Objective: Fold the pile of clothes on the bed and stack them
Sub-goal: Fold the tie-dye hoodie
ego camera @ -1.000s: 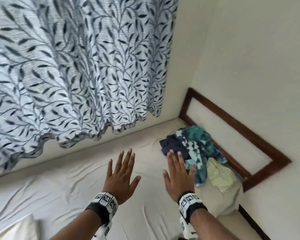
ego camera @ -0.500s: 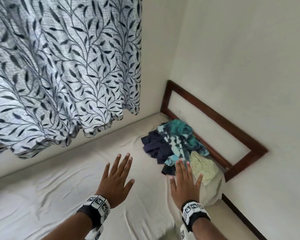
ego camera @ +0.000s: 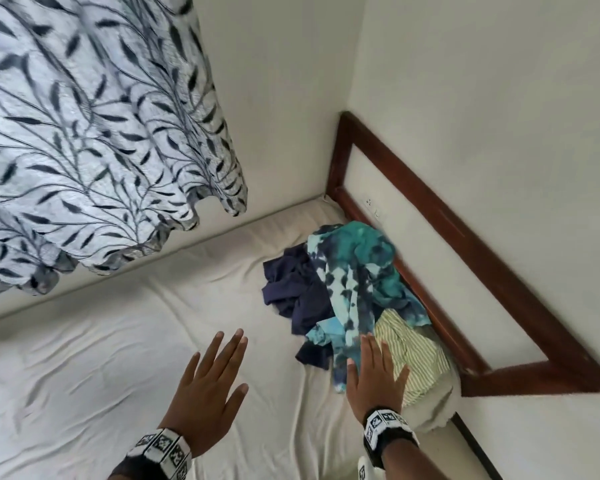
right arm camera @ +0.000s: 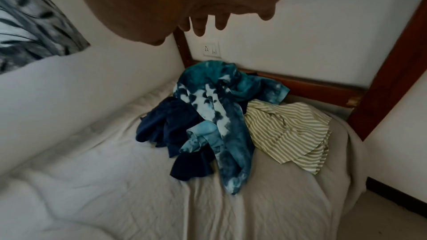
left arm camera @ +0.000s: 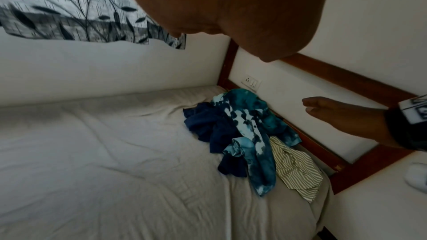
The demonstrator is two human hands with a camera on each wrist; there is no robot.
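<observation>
Both hands are hanging empty w/ fingers straight & spread: left hand (ego camera: 205, 386) over bare sheet, right hand (ego camera: 374, 375) just above near edge of pile of clothes (ego camera: 347, 292). Pile is sitting far right on bed (ego camera: 118, 358), vs. wooden headboard (ego camera: 465, 244). Nothing folded yet. Tie-dye shirt (right arm camera: 217, 116) is draping over navy garment (right arm camera: 166, 125), striped shirt (right arm camera: 286, 130) beside it. Risk: lifting tie-dye is prob. dragging the tangled navy one along, or knocking the striped shirt off bed's right edge.

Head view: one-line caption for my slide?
Both open hands, left and right, reach toward an unfolded clothes pile on the bed.
</observation>
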